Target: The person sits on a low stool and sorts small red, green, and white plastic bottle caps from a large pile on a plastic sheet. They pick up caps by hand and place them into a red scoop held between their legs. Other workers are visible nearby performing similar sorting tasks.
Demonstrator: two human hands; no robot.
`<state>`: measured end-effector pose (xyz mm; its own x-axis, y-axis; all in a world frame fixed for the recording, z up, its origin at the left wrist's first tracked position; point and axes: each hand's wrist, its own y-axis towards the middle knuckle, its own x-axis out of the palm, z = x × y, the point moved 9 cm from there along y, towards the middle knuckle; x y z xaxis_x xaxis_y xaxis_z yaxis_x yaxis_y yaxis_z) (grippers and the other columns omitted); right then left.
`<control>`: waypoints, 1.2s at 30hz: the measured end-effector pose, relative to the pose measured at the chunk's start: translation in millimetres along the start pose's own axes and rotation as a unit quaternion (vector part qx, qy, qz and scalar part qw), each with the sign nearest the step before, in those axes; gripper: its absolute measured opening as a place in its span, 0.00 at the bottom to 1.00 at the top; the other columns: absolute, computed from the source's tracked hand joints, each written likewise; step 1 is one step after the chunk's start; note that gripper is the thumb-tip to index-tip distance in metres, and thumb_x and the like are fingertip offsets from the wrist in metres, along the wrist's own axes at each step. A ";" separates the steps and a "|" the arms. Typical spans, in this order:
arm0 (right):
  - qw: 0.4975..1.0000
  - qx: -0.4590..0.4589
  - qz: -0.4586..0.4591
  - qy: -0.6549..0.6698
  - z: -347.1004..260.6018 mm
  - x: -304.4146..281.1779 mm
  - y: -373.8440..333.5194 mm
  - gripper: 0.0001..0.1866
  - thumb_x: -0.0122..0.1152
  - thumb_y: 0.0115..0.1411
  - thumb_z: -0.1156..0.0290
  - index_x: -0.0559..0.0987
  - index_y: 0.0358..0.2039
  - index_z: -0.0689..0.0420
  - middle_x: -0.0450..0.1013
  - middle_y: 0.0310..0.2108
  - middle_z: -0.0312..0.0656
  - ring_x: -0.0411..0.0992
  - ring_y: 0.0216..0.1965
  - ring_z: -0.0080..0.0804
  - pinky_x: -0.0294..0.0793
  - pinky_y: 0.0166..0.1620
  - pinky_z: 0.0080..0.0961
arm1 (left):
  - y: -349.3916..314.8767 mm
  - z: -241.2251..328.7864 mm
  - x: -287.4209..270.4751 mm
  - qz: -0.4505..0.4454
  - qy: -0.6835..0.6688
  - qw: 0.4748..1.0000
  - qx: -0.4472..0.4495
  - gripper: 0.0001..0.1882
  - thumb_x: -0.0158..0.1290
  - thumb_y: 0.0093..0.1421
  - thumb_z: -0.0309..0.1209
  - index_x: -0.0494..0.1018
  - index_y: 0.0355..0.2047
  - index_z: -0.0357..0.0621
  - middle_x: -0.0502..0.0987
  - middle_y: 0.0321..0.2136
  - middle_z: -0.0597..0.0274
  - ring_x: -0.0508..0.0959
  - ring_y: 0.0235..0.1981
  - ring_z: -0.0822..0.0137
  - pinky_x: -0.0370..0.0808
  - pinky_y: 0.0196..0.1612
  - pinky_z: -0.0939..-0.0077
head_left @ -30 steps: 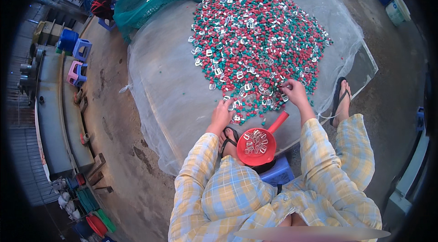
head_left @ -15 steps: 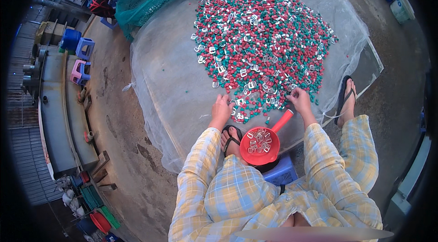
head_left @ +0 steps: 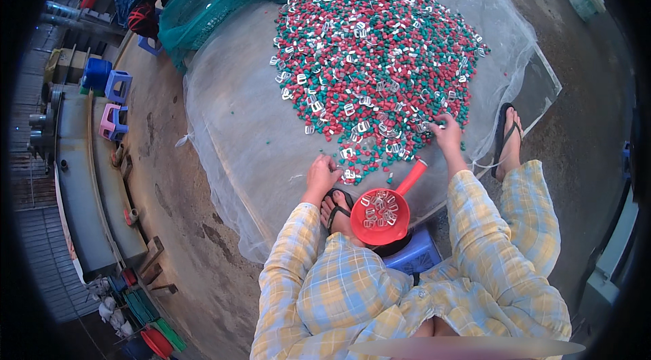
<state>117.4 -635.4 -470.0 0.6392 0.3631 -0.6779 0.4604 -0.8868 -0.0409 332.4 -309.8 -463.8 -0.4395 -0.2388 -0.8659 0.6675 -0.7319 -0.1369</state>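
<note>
On pale mesh sheet (head_left: 230,119): red-green heap (head_left: 380,54), many buckles (head_left: 349,109) apparently remaining; small share gathered in red dipper (head_left: 383,236); left hand (head_left: 321,175) and right hand (head_left: 446,135) beside heap's near edge, fingers bent, grip content unclear

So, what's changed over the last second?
The left hand has drawn back slightly toward the person; the right hand has shifted a little right at the near side of the pile. Whether either took or released anything can't be told. The pile and the red pan with its buckles look unmoved.
</note>
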 end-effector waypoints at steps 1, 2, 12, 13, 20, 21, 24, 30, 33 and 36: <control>0.999 0.018 -0.028 -0.029 -5.7 9.1 -1.6 0.16 0.68 0.45 0.67 0.75 0.35 0.53 0.76 0.29 0.43 0.74 0.32 0.37 0.72 0.32 0.31 | 0.0 -15.6 6.0 -0.016 -0.075 0.996 -0.034 0.09 0.56 0.44 0.24 0.67 0.26 0.41 0.74 0.25 0.60 0.76 0.25 0.68 0.72 0.27 0.71; 0.996 0.036 -0.056 -0.056 -17.6 15.2 -5.0 0.17 0.68 0.44 0.65 0.76 0.36 0.51 0.76 0.30 0.43 0.74 0.33 0.39 0.72 0.34 0.33 | -0.3 -32.5 10.9 -0.030 -0.149 0.986 -0.068 0.09 0.55 0.46 0.23 0.66 0.26 0.42 0.74 0.25 0.60 0.76 0.25 0.69 0.72 0.26 0.73; 0.972 0.130 -0.193 0.028 -23.0 32.3 -10.6 0.12 0.68 0.47 0.65 0.76 0.28 0.56 0.74 0.22 0.36 0.72 0.26 0.25 0.69 0.28 0.25 | -30.1 -60.0 -6.6 -0.012 -0.599 0.760 -0.251 0.09 0.47 0.55 0.17 0.61 0.30 0.44 0.76 0.34 0.51 0.78 0.29 0.63 0.80 0.32 0.67; 0.963 0.144 -0.203 0.104 -24.3 35.5 -9.1 0.11 0.67 0.49 0.65 0.76 0.27 0.57 0.73 0.21 0.34 0.69 0.23 0.22 0.67 0.26 0.23 | -31.8 -58.2 -4.9 -0.018 -0.605 0.758 -0.245 0.09 0.48 0.55 0.17 0.60 0.30 0.44 0.76 0.35 0.50 0.78 0.31 0.62 0.80 0.33 0.65; 0.814 0.237 -0.322 0.422 -60.4 48.5 -15.4 0.06 0.60 0.56 0.67 0.74 0.29 0.53 0.65 0.19 0.26 0.56 0.17 0.14 0.53 0.21 0.14 | -37.0 -59.6 12.0 -0.039 -0.642 0.721 -0.258 0.10 0.49 0.57 0.20 0.59 0.33 0.44 0.74 0.39 0.44 0.78 0.38 0.55 0.80 0.35 0.65; 0.798 0.239 -0.332 0.444 -64.2 50.2 -16.5 0.06 0.59 0.57 0.67 0.73 0.30 0.53 0.65 0.19 0.26 0.57 0.18 0.15 0.55 0.21 0.13 | -37.0 -59.2 12.4 -0.036 -0.639 0.722 -0.263 0.10 0.49 0.58 0.20 0.59 0.33 0.44 0.74 0.39 0.44 0.78 0.37 0.55 0.79 0.36 0.64; 0.754 0.249 -0.350 0.497 -77.6 54.2 -23.6 0.05 0.57 0.59 0.67 0.72 0.31 0.53 0.66 0.21 0.27 0.62 0.19 0.16 0.60 0.22 0.13 | -35.7 -52.2 11.5 -0.042 -0.656 0.700 -0.278 0.10 0.49 0.58 0.21 0.59 0.34 0.45 0.74 0.39 0.45 0.78 0.35 0.58 0.79 0.34 0.66; 0.705 0.247 -0.413 0.521 -105.2 63.7 -42.7 0.05 0.55 0.60 0.67 0.72 0.33 0.53 0.72 0.26 0.33 0.72 0.23 0.21 0.73 0.27 0.17 | -22.4 -55.3 5.9 -0.003 -0.298 0.932 -0.205 0.12 0.57 0.51 0.24 0.63 0.27 0.42 0.74 0.31 0.54 0.75 0.24 0.63 0.71 0.25 0.67; 0.695 0.250 -0.441 0.510 -116.3 72.9 -54.5 0.06 0.56 0.59 0.68 0.71 0.35 0.55 0.75 0.32 0.40 0.76 0.27 0.26 0.78 0.29 0.20 | -14.9 -23.0 -3.5 0.076 -0.167 0.977 -0.105 0.13 0.60 0.47 0.23 0.63 0.24 0.40 0.70 0.27 0.55 0.73 0.24 0.58 0.68 0.28 0.63; 0.711 0.245 -0.464 0.468 -125.7 78.4 -63.7 0.06 0.57 0.58 0.70 0.71 0.34 0.57 0.75 0.32 0.42 0.76 0.27 0.27 0.79 0.29 0.21 | -10.1 -4.8 -5.5 0.117 -0.167 0.979 -0.031 0.15 0.61 0.42 0.20 0.64 0.23 0.40 0.66 0.24 0.58 0.68 0.23 0.59 0.67 0.27 0.68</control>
<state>215.6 -514.5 -428.3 0.4352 0.6849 0.5844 0.8288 -0.0511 -0.5572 331.0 -298.1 -459.9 -0.4355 -0.5972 -0.6736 0.8036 -0.5952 0.0081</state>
